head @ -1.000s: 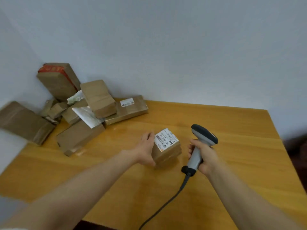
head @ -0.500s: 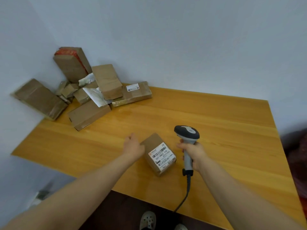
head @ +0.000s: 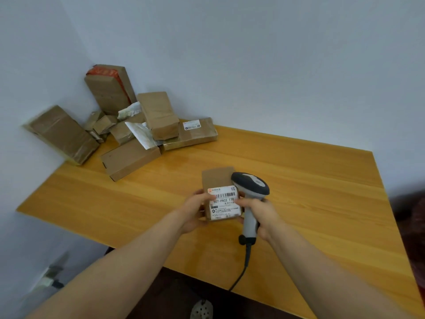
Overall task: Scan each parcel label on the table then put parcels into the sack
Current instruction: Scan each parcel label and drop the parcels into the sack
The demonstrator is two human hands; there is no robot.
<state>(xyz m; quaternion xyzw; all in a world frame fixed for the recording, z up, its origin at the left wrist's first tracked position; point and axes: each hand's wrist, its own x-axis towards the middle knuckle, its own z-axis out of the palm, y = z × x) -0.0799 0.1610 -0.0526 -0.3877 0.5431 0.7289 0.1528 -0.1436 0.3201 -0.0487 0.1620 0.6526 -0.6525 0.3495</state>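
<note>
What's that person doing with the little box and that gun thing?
The left hand holds a small parcel with its label facing up. The right hand grips a corded scanner right beside it, the scanner's head next to the label. A pile of more parcels waits in the far left corner of the table.

A parcel point(head: 216, 178) sits between the left grip point(head: 195, 210), on its left side, and the right grip point(head: 261, 211), which holds the scanner point(head: 251, 184) just beside its right side, over the surface point(head: 310, 192). Well behind and left of both grips, a pile of parcels point(head: 128, 156) crowds the surface's far corner.
</note>
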